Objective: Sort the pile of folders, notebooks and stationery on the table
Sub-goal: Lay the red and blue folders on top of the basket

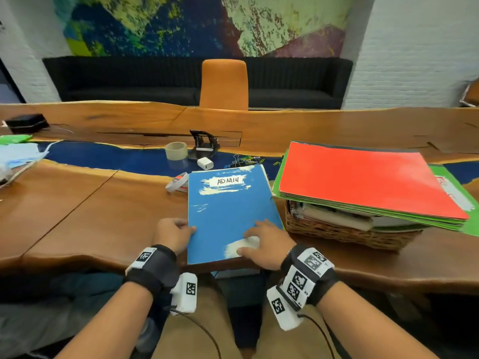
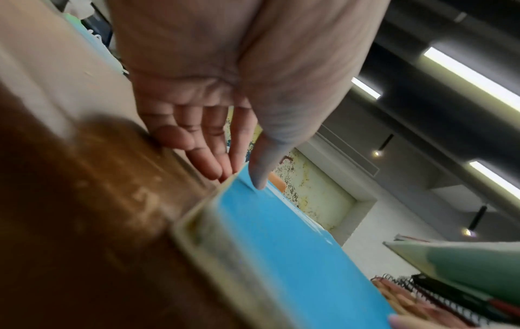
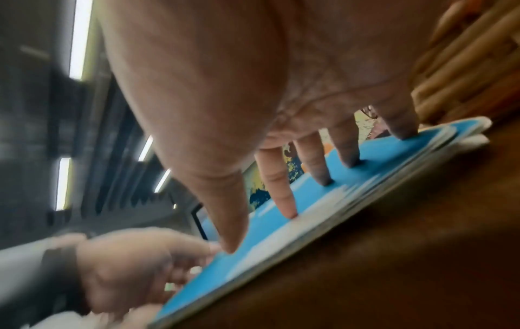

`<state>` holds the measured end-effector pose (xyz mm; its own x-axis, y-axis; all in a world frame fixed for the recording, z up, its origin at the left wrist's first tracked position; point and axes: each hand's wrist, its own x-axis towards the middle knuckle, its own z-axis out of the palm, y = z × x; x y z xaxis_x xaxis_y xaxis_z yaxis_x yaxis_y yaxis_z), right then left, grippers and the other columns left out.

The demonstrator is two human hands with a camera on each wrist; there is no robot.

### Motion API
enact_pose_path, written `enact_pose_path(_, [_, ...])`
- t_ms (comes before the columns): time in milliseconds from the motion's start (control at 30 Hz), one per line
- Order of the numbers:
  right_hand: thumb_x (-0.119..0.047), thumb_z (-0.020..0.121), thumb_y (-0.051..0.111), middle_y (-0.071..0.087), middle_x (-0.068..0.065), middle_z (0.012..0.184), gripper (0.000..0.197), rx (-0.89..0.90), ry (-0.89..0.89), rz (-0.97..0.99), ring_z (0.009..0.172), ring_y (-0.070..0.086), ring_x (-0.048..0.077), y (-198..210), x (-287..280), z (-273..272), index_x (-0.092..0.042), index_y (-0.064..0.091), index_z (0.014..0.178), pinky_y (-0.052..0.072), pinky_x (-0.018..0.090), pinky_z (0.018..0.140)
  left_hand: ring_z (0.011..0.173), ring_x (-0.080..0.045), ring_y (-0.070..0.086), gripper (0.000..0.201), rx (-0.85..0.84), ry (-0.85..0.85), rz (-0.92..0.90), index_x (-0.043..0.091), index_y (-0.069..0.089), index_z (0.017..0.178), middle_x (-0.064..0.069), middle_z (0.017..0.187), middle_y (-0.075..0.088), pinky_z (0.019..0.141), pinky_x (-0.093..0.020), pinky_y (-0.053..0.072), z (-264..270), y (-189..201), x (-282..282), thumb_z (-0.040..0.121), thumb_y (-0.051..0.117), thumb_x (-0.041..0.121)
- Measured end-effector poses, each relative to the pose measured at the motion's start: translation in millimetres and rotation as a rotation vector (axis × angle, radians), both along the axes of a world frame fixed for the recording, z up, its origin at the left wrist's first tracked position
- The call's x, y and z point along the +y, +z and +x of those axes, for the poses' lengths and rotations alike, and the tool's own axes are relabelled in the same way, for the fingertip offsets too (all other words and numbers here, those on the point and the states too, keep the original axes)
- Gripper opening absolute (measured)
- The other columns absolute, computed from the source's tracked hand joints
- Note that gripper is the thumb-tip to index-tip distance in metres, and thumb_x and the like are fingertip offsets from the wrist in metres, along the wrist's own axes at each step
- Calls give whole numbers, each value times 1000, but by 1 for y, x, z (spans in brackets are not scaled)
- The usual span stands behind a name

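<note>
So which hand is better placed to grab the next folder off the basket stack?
Probably the right hand: it rests on the blue ADMIN folder right beside the wicker basket bearing the red folder. The left hand sits at the folder's far edge.

Basket contents mostly hidden under red folder; clips too small to ID.

We face a long wooden table, an orange chair beyond, a black sofa, white brick walls, a colourful mural.
</note>
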<state>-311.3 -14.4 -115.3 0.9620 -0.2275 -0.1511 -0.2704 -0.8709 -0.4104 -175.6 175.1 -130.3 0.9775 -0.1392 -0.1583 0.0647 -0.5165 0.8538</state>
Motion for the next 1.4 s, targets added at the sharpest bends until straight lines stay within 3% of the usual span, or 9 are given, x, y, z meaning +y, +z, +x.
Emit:
enact_pose_path(167, [-72,68,69,5,-5,164,90,160,72,-109,151,-8,28,-14,5,5,-44,35,146,13,62,117,91,-25,67,12,84,18,-128,10,71,92,-8,102,71,87,-41,56,7,4,5,84,76,16])
enact_pose_path(333, [-71,70,69,6,-7,164,86,171,86,-113,151,-6,25,-15,0,3,-46,36,145,15,58,119,82,-17,64,6,17,24,-140,16,70,89,-1,95,69,81,-33,54,4,9,4,89,72,22])
enact_pose_path(467, [-70,72,68,8,-8,164,82,143,83,-96,151,-5,24,-18,-2,3,-47,37,145,15,57,119,88,-20,68,4,-21,53,-231,13,67,92,-2,95,70,83,-40,58,0,14,1,91,69,17])
enact_pose_path(633, [-64,80,65,11,-5,164,70,78,87,-44,152,-3,23,-15,-2,4,-46,40,143,10,56,120,83,-16,70,9,106,-78,-319,11,62,99,-3,96,72,66,-31,55,-5,26,-3,100,53,11])
enact_pose_path(867, [-48,95,55,11,2,164,55,-423,58,-27,152,2,17,50,20,17,-30,42,146,11,40,123,88,-23,64,20,-130,152,-509,22,63,103,-6,107,68,84,-37,54,18,45,18,102,47,9])
enact_pose_path(1033, [-41,84,68,25,9,159,84,-933,-135,9,148,18,26,123,9,43,-19,25,153,21,41,120,93,-14,65,24,-204,82,-626,21,62,118,-1,113,68,88,-36,54,26,57,35,102,48,9])
enact_pose_path(1133, [-56,78,69,51,2,139,76,-834,-206,-102,130,45,23,167,-12,44,-25,41,142,39,42,106,86,-2,62,31,-258,-35,-635,17,56,128,7,105,66,73,-16,54,27,66,35,100,49,5])
enact_pose_path(1267, [-41,85,71,67,-6,93,17,-494,-117,-67,88,63,17,190,-40,34,-26,65,91,51,32,78,76,4,65,31,-329,-93,-604,18,55,126,3,106,64,65,-8,52,28,66,33,99,50,2])
enact_pose_path(1400, [-17,94,63,65,-5,76,13,-542,-45,220,67,58,9,169,-57,25,-11,66,83,48,27,66,101,-11,63,36,-419,-16,-519,24,54,132,-6,125,61,86,-23,52,34,62,31,98,58,15])
